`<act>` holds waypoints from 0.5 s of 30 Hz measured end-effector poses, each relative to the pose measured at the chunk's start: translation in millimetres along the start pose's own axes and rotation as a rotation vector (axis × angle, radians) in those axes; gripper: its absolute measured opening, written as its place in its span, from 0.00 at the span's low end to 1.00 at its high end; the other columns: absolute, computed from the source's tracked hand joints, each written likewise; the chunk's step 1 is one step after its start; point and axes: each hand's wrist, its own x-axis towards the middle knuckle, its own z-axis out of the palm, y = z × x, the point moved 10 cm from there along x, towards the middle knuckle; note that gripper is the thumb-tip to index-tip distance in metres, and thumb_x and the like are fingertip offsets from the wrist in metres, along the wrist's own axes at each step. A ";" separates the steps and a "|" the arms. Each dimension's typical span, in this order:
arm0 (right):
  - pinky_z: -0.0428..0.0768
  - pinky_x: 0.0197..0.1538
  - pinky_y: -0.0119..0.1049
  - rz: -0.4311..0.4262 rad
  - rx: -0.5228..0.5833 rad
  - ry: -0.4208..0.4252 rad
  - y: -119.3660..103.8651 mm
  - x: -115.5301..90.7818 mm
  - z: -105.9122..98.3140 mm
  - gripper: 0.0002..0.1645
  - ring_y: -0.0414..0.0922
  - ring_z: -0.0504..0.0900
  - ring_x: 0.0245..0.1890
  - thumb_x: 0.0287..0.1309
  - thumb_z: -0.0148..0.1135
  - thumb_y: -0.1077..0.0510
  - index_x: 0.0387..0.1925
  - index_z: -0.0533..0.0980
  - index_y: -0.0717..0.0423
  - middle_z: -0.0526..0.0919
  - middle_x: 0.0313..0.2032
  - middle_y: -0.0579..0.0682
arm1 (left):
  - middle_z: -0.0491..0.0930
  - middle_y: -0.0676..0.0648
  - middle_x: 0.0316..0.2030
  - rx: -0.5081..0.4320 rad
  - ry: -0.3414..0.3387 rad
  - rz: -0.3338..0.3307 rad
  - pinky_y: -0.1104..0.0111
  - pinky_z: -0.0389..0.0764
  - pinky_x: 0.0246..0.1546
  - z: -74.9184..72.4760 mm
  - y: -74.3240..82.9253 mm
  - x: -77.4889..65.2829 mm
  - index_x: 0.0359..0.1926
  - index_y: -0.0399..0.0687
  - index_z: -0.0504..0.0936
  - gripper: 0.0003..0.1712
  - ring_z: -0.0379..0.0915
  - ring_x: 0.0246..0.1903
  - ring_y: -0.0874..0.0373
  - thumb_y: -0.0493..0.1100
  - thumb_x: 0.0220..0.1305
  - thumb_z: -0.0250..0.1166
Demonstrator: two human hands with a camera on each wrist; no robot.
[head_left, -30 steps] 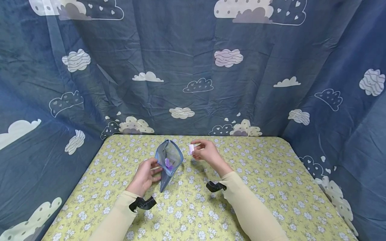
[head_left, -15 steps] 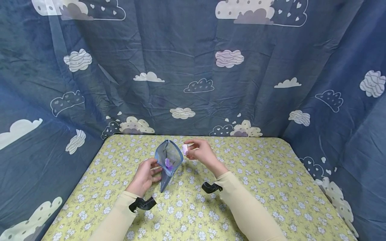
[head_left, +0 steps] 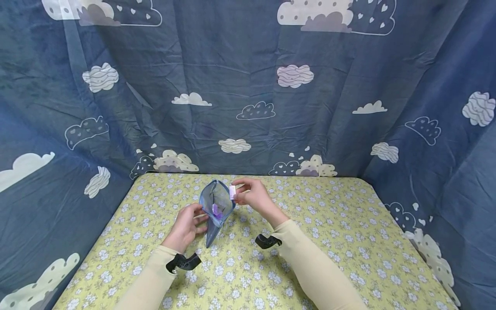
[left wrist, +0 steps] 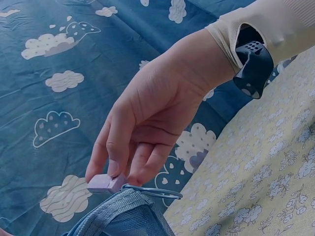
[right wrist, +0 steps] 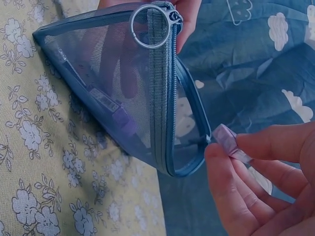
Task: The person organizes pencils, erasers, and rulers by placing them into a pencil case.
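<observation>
A blue mesh zip pouch stands tilted, its mouth spread wide. My left hand holds it by its left side, fingers at the rim and against the mesh; in the right wrist view those fingers show through the netting. Inside lies a purple item beside a slim piece with a white label. My right hand pinches a small lilac block between thumb and fingertips, right at the pouch's right rim. In the left wrist view the block overlaps the zip end.
A yellow flowered cloth covers the table under both hands. Dark blue cloud-print curtains hang behind and at both sides. A metal ring hangs from the zip pull. Each wrist wears a black camera mount.
My right hand has moved left with the lilac block, from apart from the pouch to its right rim. The left hand and the pouch have stayed in place.
</observation>
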 end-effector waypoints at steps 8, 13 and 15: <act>0.85 0.38 0.46 -0.003 -0.034 0.013 0.7 2.2 3.3 0.24 0.52 0.88 0.32 0.57 0.68 0.71 0.53 0.83 0.49 0.84 0.37 0.57 | 0.71 0.43 0.42 0.004 0.012 -0.002 0.41 0.69 0.55 -0.8 -2.0 1.8 0.45 0.38 0.72 0.10 0.74 0.45 0.46 0.43 0.74 0.53; 0.85 0.38 0.45 0.004 -0.031 0.007 1.1 4.7 6.4 0.24 0.51 0.87 0.32 0.57 0.69 0.71 0.54 0.82 0.53 0.84 0.37 0.59 | 0.72 0.44 0.42 0.016 0.015 -0.001 0.41 0.69 0.55 -0.6 -1.8 2.6 0.45 0.39 0.72 0.10 0.74 0.46 0.46 0.43 0.74 0.53; 0.85 0.38 0.44 0.006 -0.030 0.006 0.5 6.0 7.2 0.24 0.51 0.87 0.32 0.57 0.69 0.71 0.55 0.82 0.54 0.84 0.37 0.59 | 0.71 0.44 0.42 0.020 0.013 0.002 0.40 0.68 0.56 -0.6 -1.5 2.9 0.45 0.39 0.71 0.10 0.74 0.46 0.46 0.43 0.74 0.53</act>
